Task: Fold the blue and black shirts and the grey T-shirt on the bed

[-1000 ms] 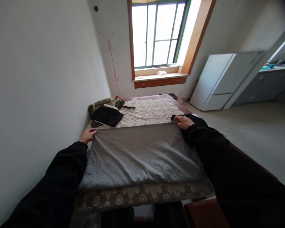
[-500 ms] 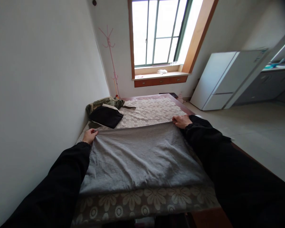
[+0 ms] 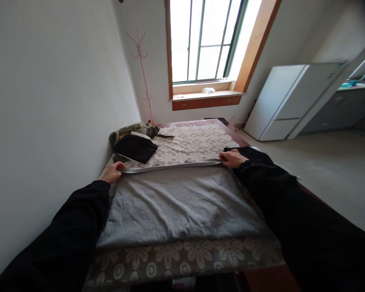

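Note:
A grey cloth [image 3: 176, 202] lies spread over a table with a flower-patterned lace tablecloth [image 3: 197, 140]. Its far edge is turned up into a narrow strip that runs between my two hands. At the far left corner, my left hand [image 3: 113, 172] is closed in a pinch on that edge. My right hand [image 3: 232, 157] grips the far right corner, fingers wrapped round it. Soft wrinkles cross the cloth's middle. What sort of cloth item it is I cannot make out.
A black folded cloth or pouch [image 3: 136, 148] lies against a green camouflage bag [image 3: 134, 129] by the left wall. Something black [image 3: 246, 154] lies beyond my right wrist. Farther off are a pink coat stand [image 3: 144, 77], a window sill [image 3: 200, 96] and a white fridge [image 3: 280, 101].
The cloth's far edge has gone from flat to a turned-up, lighter strip. My left hand has moved slightly left and outward; my right hand has barely shifted.

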{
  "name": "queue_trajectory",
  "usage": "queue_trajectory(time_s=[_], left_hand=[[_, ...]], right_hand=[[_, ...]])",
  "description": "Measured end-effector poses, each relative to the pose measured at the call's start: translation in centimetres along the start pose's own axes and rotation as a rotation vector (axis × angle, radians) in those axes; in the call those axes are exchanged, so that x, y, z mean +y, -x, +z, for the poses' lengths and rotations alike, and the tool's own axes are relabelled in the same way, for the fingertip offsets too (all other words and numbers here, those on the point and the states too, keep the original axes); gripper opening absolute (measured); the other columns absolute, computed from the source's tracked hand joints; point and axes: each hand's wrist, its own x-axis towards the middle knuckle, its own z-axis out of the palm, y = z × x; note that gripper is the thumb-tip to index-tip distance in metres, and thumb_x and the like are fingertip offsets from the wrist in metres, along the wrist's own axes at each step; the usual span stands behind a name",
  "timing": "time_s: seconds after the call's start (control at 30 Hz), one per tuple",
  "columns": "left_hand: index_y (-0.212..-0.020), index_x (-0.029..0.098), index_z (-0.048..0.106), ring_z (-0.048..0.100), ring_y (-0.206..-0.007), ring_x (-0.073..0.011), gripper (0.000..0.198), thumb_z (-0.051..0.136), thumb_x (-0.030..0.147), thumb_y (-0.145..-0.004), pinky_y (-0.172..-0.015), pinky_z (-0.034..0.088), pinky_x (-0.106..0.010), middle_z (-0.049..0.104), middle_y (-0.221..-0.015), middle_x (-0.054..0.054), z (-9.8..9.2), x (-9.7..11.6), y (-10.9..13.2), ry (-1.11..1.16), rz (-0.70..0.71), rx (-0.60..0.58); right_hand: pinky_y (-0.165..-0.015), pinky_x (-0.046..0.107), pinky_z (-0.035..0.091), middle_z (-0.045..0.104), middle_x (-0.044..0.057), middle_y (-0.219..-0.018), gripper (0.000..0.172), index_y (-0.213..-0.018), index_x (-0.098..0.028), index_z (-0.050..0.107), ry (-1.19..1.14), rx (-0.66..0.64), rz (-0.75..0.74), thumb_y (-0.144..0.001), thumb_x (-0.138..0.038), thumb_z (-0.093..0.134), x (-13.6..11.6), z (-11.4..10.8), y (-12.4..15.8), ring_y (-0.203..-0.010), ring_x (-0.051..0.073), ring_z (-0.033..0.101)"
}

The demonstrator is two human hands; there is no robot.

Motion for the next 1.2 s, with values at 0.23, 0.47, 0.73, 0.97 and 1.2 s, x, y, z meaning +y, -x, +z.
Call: queue_trajectory(time_s=[0.23, 0.47, 0.73, 0.97, 1.2], left_hand=[[-0.106, 0.028, 0.075, 0.070, -0.097, -0.0278, 0.040, 0.070, 0.045, -0.070, -0.084, 0.051, -0.033, 0.077, -0.098, -0.004, 1.5, 3.7, 0.3, -0.516, 0.090, -0.170], [-0.109, 0.025, 0.077, 0.071, -0.101, -0.0257, 0.042, 0.063, 0.044, -0.075, -0.089, 0.053, -0.032, 0.078, -0.107, -0.004, -0.4, 3.9, 0.6, -0.379, 0.165, -0.196], [-0.092, 0.022, 0.073, 0.068, -0.090, -0.0241, 0.024, 0.056, 0.037, -0.086, -0.082, 0.053, -0.035, 0.072, -0.098, -0.007, -1.9, 4.6, 4.2, -0.468, 0.422, -0.091], [-0.075, 0.024, 0.062, 0.061, -0.083, -0.0227, 0.029, 0.048, 0.035, -0.097, -0.082, 0.050, -0.035, 0.066, -0.083, -0.005, -3.0, 3.2, 9.2, -0.680, 0.602, -0.011], [-0.088, 0.025, 0.070, 0.067, -0.091, -0.0255, 0.022, 0.059, 0.044, -0.085, -0.085, 0.053, -0.035, 0.073, -0.095, -0.006, -3.0, 2.6, 7.7, -0.418, 0.277, -0.015]], right_hand=[[-0.082, 0.032, 0.045, 0.074, 0.008, -0.110, 0.038, -0.121, -0.023, 0.063, -0.049, -0.045, -0.133, -0.083, -0.021, 0.057, -2.4, 0.8, -0.2, -0.097, 0.025, 0.068], [-0.077, 0.029, 0.044, 0.074, 0.006, -0.098, 0.025, -0.100, -0.022, 0.066, -0.146, 0.117, -0.145, -0.081, -0.012, 0.053, -0.7, -0.8, 1.7, -0.092, 0.024, 0.066], [-0.077, 0.034, 0.038, 0.068, 0.006, -0.088, 0.019, -0.091, -0.021, 0.060, 0.137, 0.295, -0.393, -0.081, -0.007, 0.051, -0.4, -2.3, 5.5, -0.080, 0.023, 0.061], [-0.084, 0.038, 0.039, 0.068, 0.008, -0.092, 0.020, -0.089, -0.022, 0.060, 0.260, 0.331, -0.529, -0.081, -0.008, 0.050, 1.0, -1.8, 9.7, -0.084, 0.024, 0.058], [-0.091, 0.041, 0.041, 0.071, 0.011, -0.095, 0.018, -0.085, -0.024, 0.065, -0.026, 0.193, -0.205, -0.088, -0.020, 0.048, 1.5, -2.4, 9.3, -0.094, 0.028, 0.063]])
